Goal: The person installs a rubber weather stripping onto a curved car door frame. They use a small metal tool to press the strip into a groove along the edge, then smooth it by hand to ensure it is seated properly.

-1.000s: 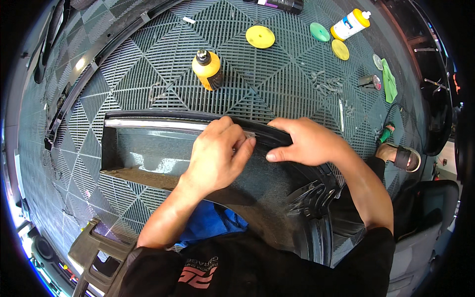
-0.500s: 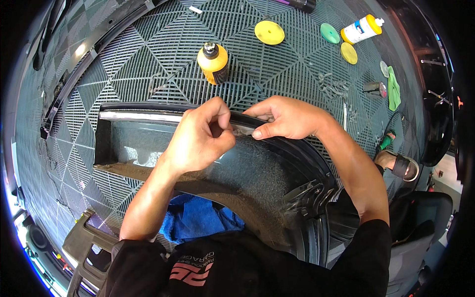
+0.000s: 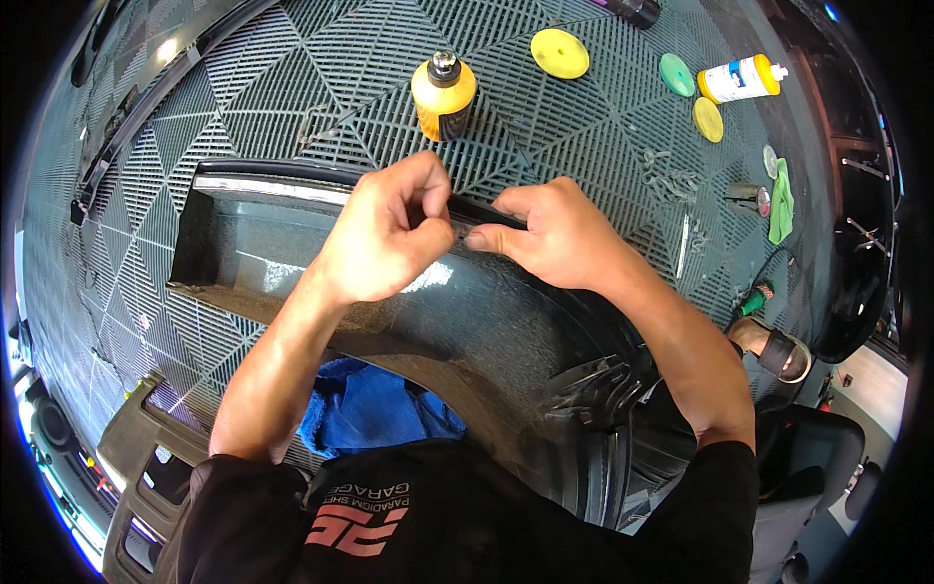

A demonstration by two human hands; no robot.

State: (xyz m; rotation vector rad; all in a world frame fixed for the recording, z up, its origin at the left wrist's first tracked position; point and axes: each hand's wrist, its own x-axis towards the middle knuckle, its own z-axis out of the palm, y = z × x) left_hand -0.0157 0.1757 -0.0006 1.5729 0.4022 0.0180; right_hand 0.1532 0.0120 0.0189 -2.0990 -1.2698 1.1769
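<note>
Left hand and right hand at a black car fender's far edge

I've got the left curled, right thumb and forefinger slightly apart; can't tell if either's gripping. Fender's just in front of the torso, blue towel nearby.

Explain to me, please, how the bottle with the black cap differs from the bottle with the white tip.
The black-capped bottle stands upright, while the white-tipped bottle lies on its side. The black-capped bottle carries a dark label; the white-tipped bottle has a mostly white one. Both show yellow and rest on the grid floor.
</note>
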